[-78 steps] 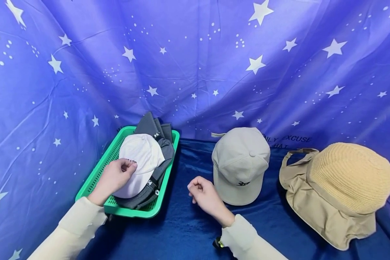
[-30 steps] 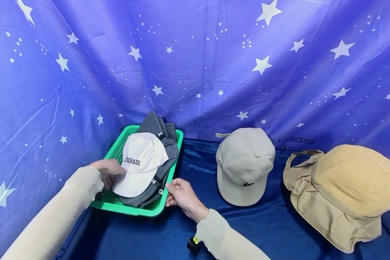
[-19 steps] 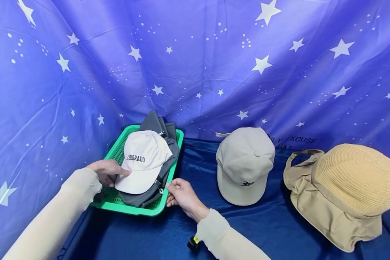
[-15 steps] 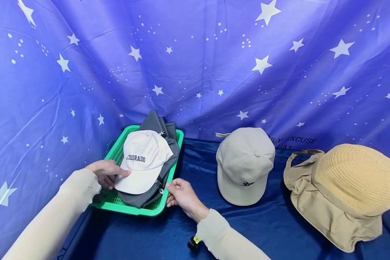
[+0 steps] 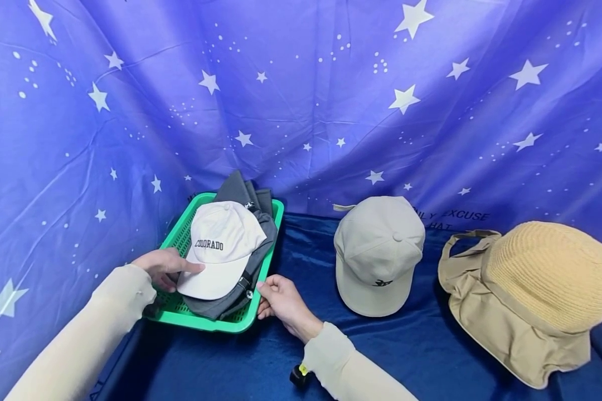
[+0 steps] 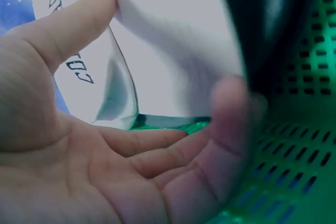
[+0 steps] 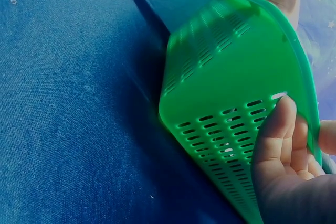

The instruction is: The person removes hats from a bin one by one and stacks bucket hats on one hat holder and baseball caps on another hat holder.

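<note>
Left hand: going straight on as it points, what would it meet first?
The white fabric COLORADO cap, whose brim the left hand holds; dark grey fabric probably follows, though depth is unclear.

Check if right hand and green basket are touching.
Touching: the right wrist view shows the right hand gripping the green basket at its rim, between thumb and fingers.
</note>
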`<control>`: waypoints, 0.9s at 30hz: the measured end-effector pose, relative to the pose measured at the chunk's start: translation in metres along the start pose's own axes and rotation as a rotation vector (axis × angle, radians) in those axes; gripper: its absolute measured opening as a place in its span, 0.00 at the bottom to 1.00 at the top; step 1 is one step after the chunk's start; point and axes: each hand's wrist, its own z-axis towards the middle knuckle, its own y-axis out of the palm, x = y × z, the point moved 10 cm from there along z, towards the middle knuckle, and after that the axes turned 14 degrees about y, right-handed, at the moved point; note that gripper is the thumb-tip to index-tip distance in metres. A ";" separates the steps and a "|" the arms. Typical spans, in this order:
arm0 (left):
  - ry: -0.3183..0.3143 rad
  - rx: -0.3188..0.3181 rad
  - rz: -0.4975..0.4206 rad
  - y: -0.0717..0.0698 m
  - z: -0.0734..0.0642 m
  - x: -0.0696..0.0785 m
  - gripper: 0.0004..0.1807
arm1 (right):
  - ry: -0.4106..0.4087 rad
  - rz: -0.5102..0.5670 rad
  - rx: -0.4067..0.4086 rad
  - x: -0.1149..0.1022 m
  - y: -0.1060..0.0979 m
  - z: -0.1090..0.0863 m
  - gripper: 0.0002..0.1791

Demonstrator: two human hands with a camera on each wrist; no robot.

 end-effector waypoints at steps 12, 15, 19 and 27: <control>-0.022 0.006 -0.051 -0.002 -0.012 0.001 0.45 | -0.002 0.001 -0.008 0.001 0.000 0.000 0.10; -0.010 0.017 -0.021 -0.004 -0.016 0.004 0.43 | -0.005 0.004 -0.008 0.001 0.000 0.000 0.09; 0.046 0.044 -0.018 -0.010 -0.020 0.010 0.38 | -0.011 0.009 -0.002 0.001 -0.001 0.001 0.09; 0.282 0.078 -0.415 -0.026 -0.022 0.025 0.12 | -0.010 0.013 -0.008 0.003 -0.001 0.003 0.08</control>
